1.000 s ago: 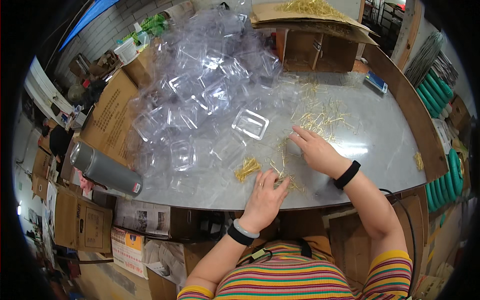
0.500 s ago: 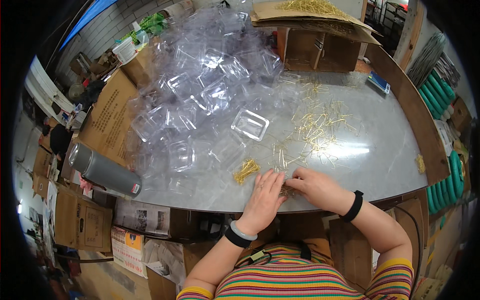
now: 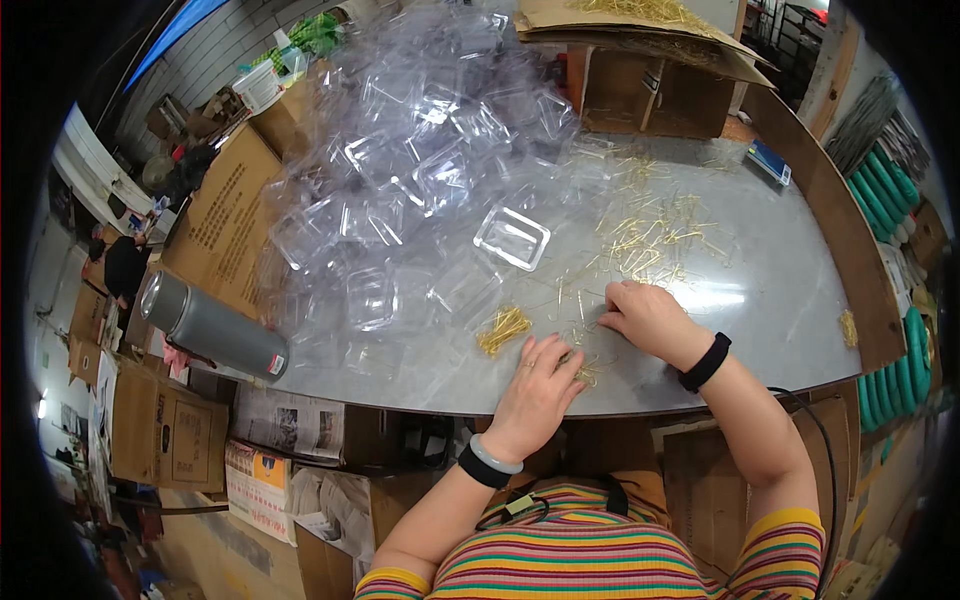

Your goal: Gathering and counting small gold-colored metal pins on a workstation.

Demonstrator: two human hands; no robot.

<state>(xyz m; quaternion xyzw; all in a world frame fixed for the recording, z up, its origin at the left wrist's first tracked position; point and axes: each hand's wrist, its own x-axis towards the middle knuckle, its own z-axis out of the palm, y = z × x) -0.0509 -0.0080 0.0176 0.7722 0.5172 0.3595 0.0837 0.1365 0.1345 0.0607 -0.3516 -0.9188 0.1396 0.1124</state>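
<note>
My left hand (image 3: 540, 392) rests near the front edge of the grey table, its fingers curled over a few gold wire hooks (image 3: 588, 373) that stick out beside the fingertips. Further right and a little farther off, my right hand (image 3: 655, 322) is closed in a pinch at the tabletop; what its fingertips hold, if anything, is hidden. Loose gold wire hooks (image 3: 650, 240) lie scattered just beyond it. A neat bundle of gold hooks (image 3: 504, 330) sits on the table beyond my left hand.
Clear plastic trays (image 3: 420, 150) are heaped over the left and back. One tray (image 3: 511, 239) lies apart nearer the middle. A grey bottle (image 3: 215, 328) leans at the left edge. Cardboard with more hooks (image 3: 640, 15) tops a box at the back. A blue packet (image 3: 768, 162) lies right.
My right hand has moved away from my left, outward toward the scattered hooks. My left hand stays low, its fingers more bent, and some hooks beside it now show. The view has shifted slightly.
</note>
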